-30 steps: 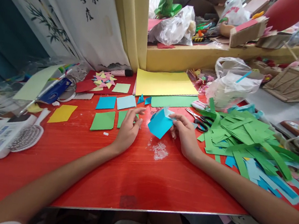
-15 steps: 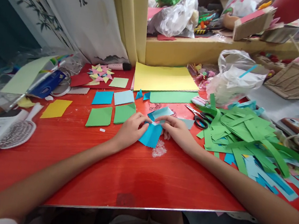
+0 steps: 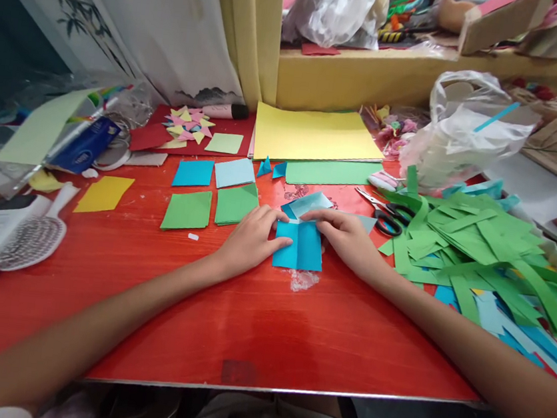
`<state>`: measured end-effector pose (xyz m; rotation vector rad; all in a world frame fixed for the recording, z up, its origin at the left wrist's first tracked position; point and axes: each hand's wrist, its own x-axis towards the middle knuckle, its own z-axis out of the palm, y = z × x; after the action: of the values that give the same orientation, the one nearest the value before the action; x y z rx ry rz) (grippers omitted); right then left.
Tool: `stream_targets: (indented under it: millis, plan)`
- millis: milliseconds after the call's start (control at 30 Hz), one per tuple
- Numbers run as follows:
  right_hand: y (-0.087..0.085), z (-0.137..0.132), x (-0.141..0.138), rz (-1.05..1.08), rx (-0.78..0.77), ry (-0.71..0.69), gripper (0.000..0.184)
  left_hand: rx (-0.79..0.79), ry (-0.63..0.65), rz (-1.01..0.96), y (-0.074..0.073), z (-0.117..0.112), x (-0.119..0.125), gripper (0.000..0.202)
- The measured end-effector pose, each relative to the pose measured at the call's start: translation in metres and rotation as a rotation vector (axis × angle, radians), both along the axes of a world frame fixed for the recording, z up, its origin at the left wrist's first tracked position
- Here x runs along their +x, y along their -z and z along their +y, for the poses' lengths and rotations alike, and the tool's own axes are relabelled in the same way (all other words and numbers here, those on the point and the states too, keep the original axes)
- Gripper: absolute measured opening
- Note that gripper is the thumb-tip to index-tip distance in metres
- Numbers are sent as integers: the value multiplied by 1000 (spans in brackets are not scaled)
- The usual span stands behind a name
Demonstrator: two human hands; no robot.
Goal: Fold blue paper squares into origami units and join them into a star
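Observation:
A bright blue square of paper (image 3: 304, 249) with a crease down its middle lies nearly flat on the red table in front of me. My left hand (image 3: 251, 241) grips its left side, thumb on top and forefinger at the upper left corner. At the upper right edge, the bent fingers of my right hand (image 3: 348, 238) hold the same sheet; some fingertips are hidden. Just beyond the sheet lies a folded light-blue paper piece (image 3: 313, 205). Two small folded blue pieces (image 3: 265, 166) sit farther back.
Left of my hands are stacks of green squares (image 3: 186, 210) and blue squares (image 3: 193, 173). Black-handled scissors (image 3: 387, 223) lie to the right, beside a heap of green paper strips (image 3: 476, 241). A yellow sheet (image 3: 317, 136) is at the back, a hairbrush (image 3: 37, 235) at far left.
The blue paper has gone from tilted and partly bent to flatter and squarer on the table. My left thumb now stretches over its left side. The view has shifted slightly.

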<state>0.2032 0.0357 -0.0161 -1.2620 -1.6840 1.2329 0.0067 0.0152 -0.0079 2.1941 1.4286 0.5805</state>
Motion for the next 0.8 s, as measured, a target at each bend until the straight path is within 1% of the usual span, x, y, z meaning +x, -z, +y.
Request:
stream_targets:
  millis: [67, 167, 233, 300, 367, 400, 433, 500, 600, 667, 700, 767, 800]
  plan:
    - [0, -1, -1, 11, 10, -3, 29, -1, -2, -42, 1, 1, -1, 23]
    - [-3, -2, -2, 43, -31, -20, 31, 11, -15, -97, 1, 3, -2, 8]
    - [-6, -3, -2, 31, -24, -43, 31, 11, -18, -133, 1, 3, -2, 1]
    - [-7, -3, -2, 8, -10, -53, 29, -6, -42, -216, 0, 2, -2, 2]
    - [-6, -3, -1, -27, 14, -26, 27, -15, -94, -331, -1, 1, -3, 5]
    - [-6, -4, -1, -57, 52, -4, 27, -11, -123, -384, -1, 0, -3, 7]
    - [-5, -4, -1, -97, 108, 24, 27, 0, -148, -423, -1, -1, -3, 9]
    - [-5, -6, 0, -209, 271, 73, 27, 41, -170, -459, -2, -2, -4, 12]
    - [-10, -10, 1, -393, 547, 147, 25, 125, -160, -436, -2, -2, -6, 19]
    - [-17, -16, 2, -413, 715, 194, 21, 180, -176, -424, -1, -2, -6, 21]
    - [-21, -20, 2, -373, 791, 195, 20, 201, -197, -437, 0, -2, -7, 21]
    - [-29, -32, 0, -285, 906, 67, 18, 228, -244, -504, 2, -2, -7, 18]
    - [-31, -40, -2, -248, 988, -55, 20, 234, -260, -545, 4, -2, -7, 17]
